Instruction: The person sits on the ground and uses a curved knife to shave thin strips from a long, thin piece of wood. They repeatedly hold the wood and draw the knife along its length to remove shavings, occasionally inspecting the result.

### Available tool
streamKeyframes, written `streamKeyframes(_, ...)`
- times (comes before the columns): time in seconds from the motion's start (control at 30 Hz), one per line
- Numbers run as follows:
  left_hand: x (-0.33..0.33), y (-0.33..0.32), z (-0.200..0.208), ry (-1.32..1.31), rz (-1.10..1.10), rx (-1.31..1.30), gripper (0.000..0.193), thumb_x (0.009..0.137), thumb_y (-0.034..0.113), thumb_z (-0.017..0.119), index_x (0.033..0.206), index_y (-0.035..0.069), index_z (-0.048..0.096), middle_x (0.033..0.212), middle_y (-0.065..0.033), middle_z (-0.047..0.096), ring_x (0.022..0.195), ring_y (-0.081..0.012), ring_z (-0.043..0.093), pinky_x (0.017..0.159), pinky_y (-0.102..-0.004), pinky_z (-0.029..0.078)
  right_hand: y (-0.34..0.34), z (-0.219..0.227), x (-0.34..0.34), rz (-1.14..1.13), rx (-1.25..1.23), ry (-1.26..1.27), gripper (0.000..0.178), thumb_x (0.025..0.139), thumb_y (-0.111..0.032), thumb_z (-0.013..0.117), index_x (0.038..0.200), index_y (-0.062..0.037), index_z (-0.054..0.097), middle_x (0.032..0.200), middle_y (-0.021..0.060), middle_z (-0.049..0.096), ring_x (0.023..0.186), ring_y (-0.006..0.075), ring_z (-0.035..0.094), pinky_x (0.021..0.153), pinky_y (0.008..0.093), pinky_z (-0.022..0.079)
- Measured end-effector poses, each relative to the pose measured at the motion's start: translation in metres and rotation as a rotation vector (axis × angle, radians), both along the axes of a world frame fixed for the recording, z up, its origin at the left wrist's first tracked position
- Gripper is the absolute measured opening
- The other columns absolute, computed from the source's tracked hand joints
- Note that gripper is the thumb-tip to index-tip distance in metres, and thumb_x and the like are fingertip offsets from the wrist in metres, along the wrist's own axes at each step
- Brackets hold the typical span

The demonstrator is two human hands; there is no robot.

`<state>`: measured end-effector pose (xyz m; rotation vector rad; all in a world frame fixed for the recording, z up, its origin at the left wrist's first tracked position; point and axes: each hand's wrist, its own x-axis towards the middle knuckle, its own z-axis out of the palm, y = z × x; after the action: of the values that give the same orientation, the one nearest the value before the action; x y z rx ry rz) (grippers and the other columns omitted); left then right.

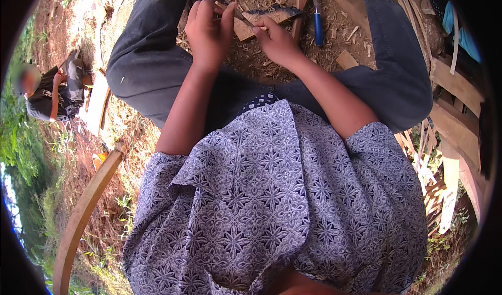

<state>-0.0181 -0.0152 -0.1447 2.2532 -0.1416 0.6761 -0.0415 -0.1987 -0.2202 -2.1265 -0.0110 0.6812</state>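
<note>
My left hand [206,32] is closed with thumb and fingers round one end of a thin brown stick [241,16]. Its pale tip pokes out past the fingers. At the other end, the thumb and forefinger of my right hand [277,43] pinch the stick. Just beyond the hands lies a pale wood block [244,32] with a dark, ragged strip [277,10] across it. To the right of the block, a blue-handled tool [318,29] with a narrow metal shaft rests on the ground, beside a brown wooden piece [298,25].
Shavings and wood scraps [346,59] litter the ground between my bent legs. Planks and strips [455,112] are piled at the right. A long curved timber [83,211] stands at the lower left. Farther left, another person [55,93] sits near a board [98,101].
</note>
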Motion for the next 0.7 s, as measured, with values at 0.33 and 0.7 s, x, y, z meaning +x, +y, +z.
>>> streamKeyframes(0.33, 0.003, 0.005, 0.000, 0.057, 0.057, 0.074, 0.027, 0.085, 0.014, 0.083, 0.083, 0.003, 0.058, 0.078, -0.0091, 0.066, 0.068, -0.0244, 0.065, 0.064, -0.0328, 0.051, -0.005, -0.013, -0.003, 0.020, 0.005, 0.071, 0.032, 0.103, -0.037, 0.053, 0.122, -0.0131, 0.059, 0.099, 0.0186, 0.072, 0.095, 0.0380, 0.070, 0.084, 0.0465, 0.052)
streamKeyframes(0.7, 0.003, 0.012, 0.009, 0.140, 0.025, -0.073, 0.017, 0.089, 0.012, 0.079, 0.081, 0.003, 0.067, 0.081, -0.0055, 0.070, 0.072, -0.0159, 0.064, 0.068, -0.0291, 0.050, -0.002, -0.003, -0.003, 0.003, 0.044, -0.031, 0.029, 0.102, -0.037, 0.055, 0.118, -0.0130, 0.061, 0.092, 0.0183, 0.071, 0.090, 0.0374, 0.070, 0.080, 0.0472, 0.052)
